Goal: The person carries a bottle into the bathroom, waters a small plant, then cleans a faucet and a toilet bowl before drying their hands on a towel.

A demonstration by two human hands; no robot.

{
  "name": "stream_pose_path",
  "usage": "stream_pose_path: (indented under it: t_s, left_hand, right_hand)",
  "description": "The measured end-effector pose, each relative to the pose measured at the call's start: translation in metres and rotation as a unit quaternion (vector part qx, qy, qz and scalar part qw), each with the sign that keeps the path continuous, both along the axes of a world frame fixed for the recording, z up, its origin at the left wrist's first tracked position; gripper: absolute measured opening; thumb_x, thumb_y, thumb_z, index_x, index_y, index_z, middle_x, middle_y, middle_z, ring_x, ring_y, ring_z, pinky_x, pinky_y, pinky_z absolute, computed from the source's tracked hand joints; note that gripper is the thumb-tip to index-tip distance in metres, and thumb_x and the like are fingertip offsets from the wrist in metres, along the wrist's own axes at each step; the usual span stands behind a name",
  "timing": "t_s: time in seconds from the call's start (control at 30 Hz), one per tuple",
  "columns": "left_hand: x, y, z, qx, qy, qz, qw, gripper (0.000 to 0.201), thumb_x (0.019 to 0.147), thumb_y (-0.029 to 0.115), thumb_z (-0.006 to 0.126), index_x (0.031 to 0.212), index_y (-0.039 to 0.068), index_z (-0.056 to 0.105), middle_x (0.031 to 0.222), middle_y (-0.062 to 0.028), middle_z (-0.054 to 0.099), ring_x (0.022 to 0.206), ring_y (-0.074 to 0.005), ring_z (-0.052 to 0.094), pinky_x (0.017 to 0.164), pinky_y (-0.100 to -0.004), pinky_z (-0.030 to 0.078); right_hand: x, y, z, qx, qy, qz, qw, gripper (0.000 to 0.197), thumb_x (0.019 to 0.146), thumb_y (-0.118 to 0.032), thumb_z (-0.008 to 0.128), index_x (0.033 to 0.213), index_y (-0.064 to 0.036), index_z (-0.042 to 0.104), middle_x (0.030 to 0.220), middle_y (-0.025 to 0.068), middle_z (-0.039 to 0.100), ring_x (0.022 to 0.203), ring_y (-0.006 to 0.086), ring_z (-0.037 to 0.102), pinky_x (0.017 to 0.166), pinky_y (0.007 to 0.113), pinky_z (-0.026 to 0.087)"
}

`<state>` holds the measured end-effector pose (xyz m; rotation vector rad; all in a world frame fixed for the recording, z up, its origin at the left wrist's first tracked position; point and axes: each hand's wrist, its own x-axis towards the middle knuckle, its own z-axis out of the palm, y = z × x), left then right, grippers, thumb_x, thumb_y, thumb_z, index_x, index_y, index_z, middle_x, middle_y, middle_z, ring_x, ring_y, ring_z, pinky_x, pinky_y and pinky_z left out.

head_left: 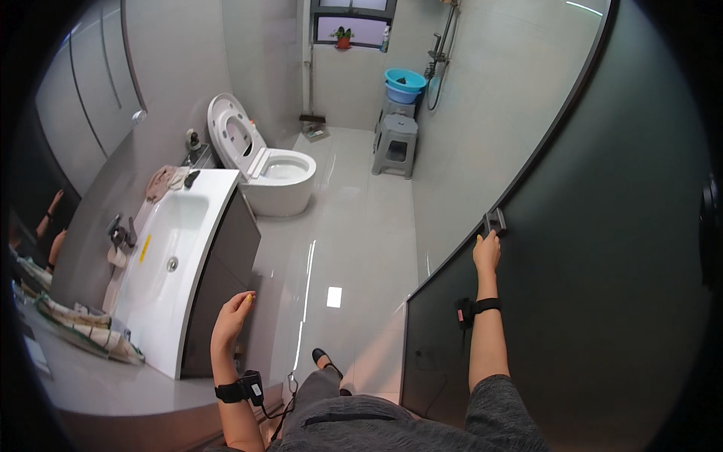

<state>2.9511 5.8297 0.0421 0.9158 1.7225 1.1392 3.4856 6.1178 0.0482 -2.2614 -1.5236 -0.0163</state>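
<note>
At the edge of a dark glass door point(587, 248), my right hand point(488, 252) reaches up and has its fingers closed around the grey door handle point(495, 221). My left hand point(230, 322) hangs in the air beside the dark vanity cabinet point(226, 264), its fingers loosely bent and nothing seen in them. Just left of that hand is the white washbasin point(169, 233), with a dark tap point(122, 232) at its far-left side. Black straps with small devices sit on both wrists.
A white toilet point(282, 181) stands beyond the vanity with its lid raised. Blue basins point(404, 84) rest on grey plastic stools point(395, 143) by the right wall. Cloths point(90, 328) lie on the near end of the counter. A potted plant point(343, 38) sits on the windowsill.
</note>
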Motion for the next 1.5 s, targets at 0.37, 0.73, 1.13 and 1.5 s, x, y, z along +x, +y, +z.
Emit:
stream_pose_path:
  t_s: [0.37,0.73,1.13,1.5]
  left_hand:
    - [0.073,-0.052,0.027,-0.009,0.004,-0.013,1.000,0.033,0.095,0.022,0.054,0.118,0.000,0.059,0.110,-0.0077,0.062,0.100,-0.0142,0.057,0.090,-0.0262,0.043]
    - [0.091,-0.094,0.102,0.049,0.179,0.013,0.983,0.035,0.091,0.022,0.054,0.121,0.003,0.057,0.120,-0.0131,0.059,0.111,-0.0225,0.056,0.096,-0.0324,0.042]
    - [0.058,-0.185,0.142,0.153,0.111,0.153,0.970,0.030,0.096,0.020,0.052,0.117,0.000,0.060,0.108,-0.0039,0.063,0.100,-0.0103,0.055,0.088,-0.0231,0.042]
    - [0.091,-0.307,0.200,0.145,0.066,0.247,0.956,0.027,0.096,0.010,0.046,0.115,-0.005,0.059,0.107,-0.0138,0.066,0.105,-0.0211,0.061,0.095,-0.0319,0.043]
  right_hand:
    - [0.005,0.011,-0.019,0.092,-0.059,0.041,0.993,0.025,0.094,-0.011,0.038,0.110,0.0016,0.051,0.103,0.0205,0.061,0.089,0.0381,0.063,0.075,0.044,0.053]
    - [0.020,0.009,-0.032,0.108,-0.115,0.038,0.987,0.021,0.094,-0.013,0.035,0.110,-0.0052,0.046,0.101,0.0170,0.060,0.087,0.0376,0.064,0.076,0.047,0.050]
    - [-0.280,-0.212,-0.057,-0.179,0.350,0.576,0.717,0.028,0.087,-0.020,0.062,0.105,0.0004,0.065,0.093,0.0148,0.069,0.086,0.0222,0.065,0.079,0.033,0.049]
    - [-0.499,-0.384,0.215,-0.170,0.501,0.832,0.165,0.046,0.100,-0.025,0.041,0.140,-0.0041,0.038,0.146,0.0110,0.035,0.136,0.0197,0.029,0.110,0.031,0.022]
